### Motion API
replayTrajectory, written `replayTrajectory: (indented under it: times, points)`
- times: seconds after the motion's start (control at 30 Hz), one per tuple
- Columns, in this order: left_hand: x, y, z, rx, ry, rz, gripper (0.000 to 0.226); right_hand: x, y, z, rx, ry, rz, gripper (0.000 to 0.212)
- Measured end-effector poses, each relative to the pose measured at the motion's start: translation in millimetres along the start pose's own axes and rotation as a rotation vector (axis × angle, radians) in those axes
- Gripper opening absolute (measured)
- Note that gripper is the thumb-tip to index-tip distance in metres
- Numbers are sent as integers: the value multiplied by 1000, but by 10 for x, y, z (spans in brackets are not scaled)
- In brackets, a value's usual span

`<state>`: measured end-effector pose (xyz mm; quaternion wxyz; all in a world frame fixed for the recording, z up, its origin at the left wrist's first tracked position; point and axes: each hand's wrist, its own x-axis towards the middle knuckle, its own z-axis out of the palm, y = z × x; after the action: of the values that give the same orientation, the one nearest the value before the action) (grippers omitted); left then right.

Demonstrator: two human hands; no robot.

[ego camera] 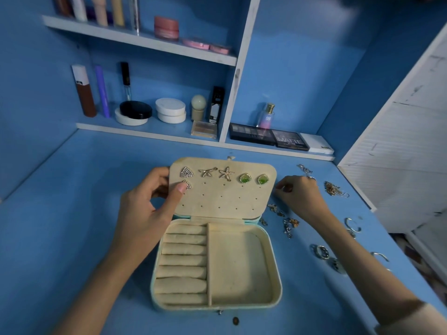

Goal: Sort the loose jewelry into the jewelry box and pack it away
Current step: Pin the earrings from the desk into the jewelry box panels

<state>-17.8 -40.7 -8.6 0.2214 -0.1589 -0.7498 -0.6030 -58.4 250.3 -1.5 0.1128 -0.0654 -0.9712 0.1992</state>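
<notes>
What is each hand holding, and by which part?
The left hand grips the jewelry box lid by its left edge, thumb on a triangle earring. The right hand curls beside it; whether it holds anything cannot be told.

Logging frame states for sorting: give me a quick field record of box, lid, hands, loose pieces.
box: open, base empty
lid: five earrings in top row, sixth earring below at left
left hand: pinches lid, thumb on sixth earring
right hand: on table right of lid, fingers curled, contents unclear
loose: chains, rings right of box
</notes>
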Motion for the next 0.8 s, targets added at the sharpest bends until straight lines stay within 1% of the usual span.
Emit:
replayTrajectory:
  times: [0.37, 0.47, 0.6, 0.8]
  points:
    - [2, 7, -6, -2, -13, 8, 17, 11, 24, 13, 2, 5, -16, 13]
    - [2, 4, -9, 0, -10, 12, 16, -12, 30, -15, -6, -1, -43, 13]
    - [-1, 6, -9, 3, -8, 19, 16, -66, 36, -41, -80, -11, -92, 13]
    - [-3, -2, -13, 6, -6, 16, 16, -96, 33, -9, -119, 33, -150, 13]
